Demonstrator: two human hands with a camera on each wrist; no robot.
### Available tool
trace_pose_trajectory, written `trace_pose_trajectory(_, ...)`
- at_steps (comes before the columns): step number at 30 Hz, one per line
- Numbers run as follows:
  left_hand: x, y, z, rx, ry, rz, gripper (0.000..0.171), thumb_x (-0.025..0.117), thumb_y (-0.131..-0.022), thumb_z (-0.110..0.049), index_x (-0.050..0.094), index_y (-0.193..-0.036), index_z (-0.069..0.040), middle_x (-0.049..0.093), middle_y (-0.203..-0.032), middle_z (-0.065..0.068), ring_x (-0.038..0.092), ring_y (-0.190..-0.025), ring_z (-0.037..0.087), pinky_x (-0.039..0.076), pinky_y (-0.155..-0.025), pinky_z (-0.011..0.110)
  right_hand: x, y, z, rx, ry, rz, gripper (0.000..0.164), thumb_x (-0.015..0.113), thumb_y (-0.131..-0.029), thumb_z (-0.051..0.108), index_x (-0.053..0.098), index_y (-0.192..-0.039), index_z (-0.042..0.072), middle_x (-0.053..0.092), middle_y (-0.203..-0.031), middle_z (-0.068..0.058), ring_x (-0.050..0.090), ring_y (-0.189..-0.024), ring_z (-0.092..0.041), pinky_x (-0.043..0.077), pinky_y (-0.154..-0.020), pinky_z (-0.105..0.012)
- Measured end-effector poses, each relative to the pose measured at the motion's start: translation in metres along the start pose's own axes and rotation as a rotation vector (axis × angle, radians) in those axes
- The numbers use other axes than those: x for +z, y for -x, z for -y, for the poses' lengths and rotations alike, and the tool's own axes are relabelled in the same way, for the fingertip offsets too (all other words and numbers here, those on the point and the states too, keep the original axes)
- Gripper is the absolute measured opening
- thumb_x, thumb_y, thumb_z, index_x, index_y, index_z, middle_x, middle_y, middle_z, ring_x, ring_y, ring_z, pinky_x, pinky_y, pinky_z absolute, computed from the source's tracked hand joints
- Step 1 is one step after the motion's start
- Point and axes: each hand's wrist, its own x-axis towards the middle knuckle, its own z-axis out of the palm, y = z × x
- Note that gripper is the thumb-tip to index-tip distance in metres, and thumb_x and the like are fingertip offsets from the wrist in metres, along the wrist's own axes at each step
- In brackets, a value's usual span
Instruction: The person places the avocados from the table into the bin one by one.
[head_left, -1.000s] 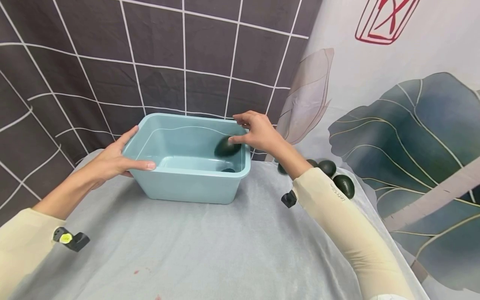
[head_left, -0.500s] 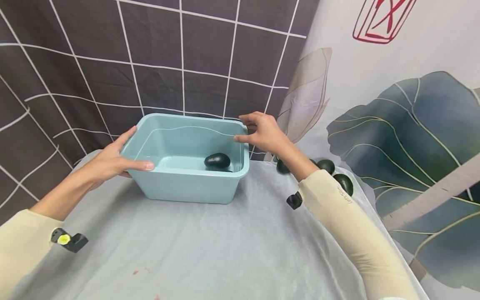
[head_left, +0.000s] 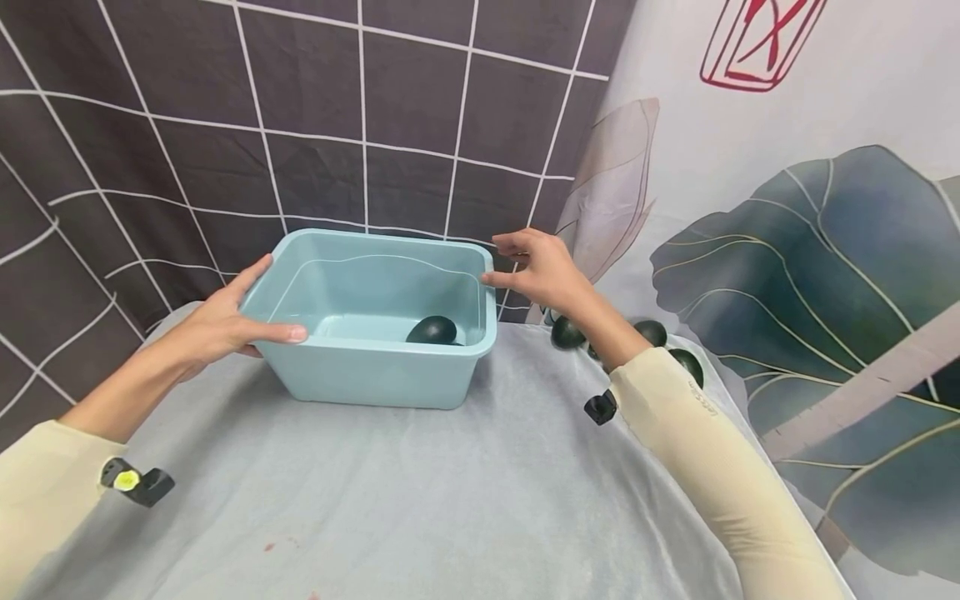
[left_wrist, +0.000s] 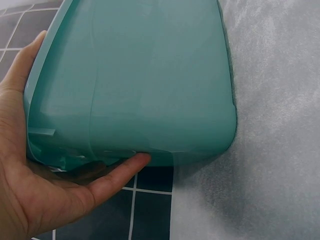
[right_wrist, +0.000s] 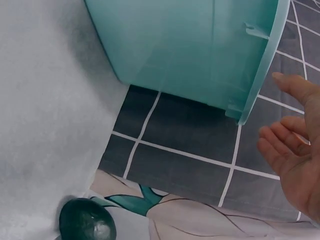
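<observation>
A light blue plastic bin stands on the grey cloth. Inside it, toward the right end, lies a dark green avocado, its lower part hidden by the front wall. My left hand holds the bin's left end, thumb over the front rim and fingers along the outside, as the left wrist view shows from close by. Just off the right rim hovers my right hand, its fingers spread loosely and nothing between them. Beyond that forearm sit more avocados, partly covered by the arm.
A dark tile-patterned curtain hangs right behind the bin. To the right is a white curtain with large leaf prints. The grey cloth spreads in front, with a few small reddish marks.
My right hand let go of an avocado, which dropped to the bin's floor. That hand then drew back right, past the rim. My left hand stayed on the bin.
</observation>
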Motion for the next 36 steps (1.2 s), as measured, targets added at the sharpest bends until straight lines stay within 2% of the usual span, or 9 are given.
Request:
trace_pose_trajectory(5, -0.001, 0.001, 0.001, -0.003, -0.007, -0.001, 0.135, 0.089, -0.097, -0.036, -0.017, -0.181, -0.032, 0.017, -0.182, 0.038, 0.041, -0.157, 0.054, 0.064, -0.096, 0.05, -0.004, 0.005, -0.003, 0.015, -0.022, -0.007, 0.067, 0.095, -0.091, 0.026, 0.072, -0.147, -0.001, 0.074, -0.147, -0.021, 0.073, -0.136, -0.041, 0.058, -0.118, -0.049)
trace_pose_trajectory(11, -0.001, 0.001, 0.0, -0.003, -0.008, 0.0, 0.135, 0.089, -0.097, -0.036, -0.017, -0.181, -0.032, 0.016, -0.182, 0.039, 0.041, -0.157, 0.054, 0.064, -0.096, 0.05, -0.01, 0.009, -0.006, 0.027, -0.008, -0.009, 0.066, 0.094, -0.092, 0.026, 0.072, -0.148, -0.001, 0.074, -0.146, -0.02, 0.073, -0.136, -0.041, 0.057, -0.119, -0.048)
trace_pose_trajectory(16, 0.0, 0.001, 0.0, -0.005, -0.004, 0.003, 0.135, 0.089, -0.097, -0.036, -0.017, -0.181, -0.032, 0.017, -0.182, 0.038, 0.042, -0.157, 0.053, 0.063, -0.094, 0.045, -0.013, 0.012, -0.01, 0.043, 0.01, 0.0, 0.066, 0.094, -0.093, 0.027, 0.071, -0.149, 0.0, 0.073, -0.147, -0.021, 0.073, -0.137, -0.041, 0.057, -0.119, -0.049)
trace_pose_trajectory(25, 0.0, 0.001, 0.001, 0.0, 0.018, 0.013, 0.134, 0.088, -0.097, -0.034, -0.017, -0.181, -0.034, 0.017, -0.182, 0.038, 0.042, -0.156, 0.051, 0.062, -0.09, 0.039, -0.013, 0.02, -0.018, 0.049, -0.026, -0.012, 0.065, 0.095, -0.092, 0.023, 0.071, -0.146, -0.006, 0.072, -0.148, -0.024, 0.07, -0.139, -0.041, 0.056, -0.121, -0.047)
trace_pose_trajectory(36, 0.0, 0.0, 0.001, -0.002, 0.014, 0.007, 0.134, 0.089, -0.097, -0.034, -0.016, -0.181, -0.034, 0.015, -0.183, 0.038, 0.041, -0.157, 0.051, 0.062, -0.092, 0.04, -0.017, 0.029, -0.032, 0.068, -0.029, 0.001, 0.066, 0.094, -0.093, 0.023, 0.07, -0.148, -0.004, 0.073, -0.147, -0.027, 0.071, -0.139, -0.046, 0.056, -0.12, -0.052)
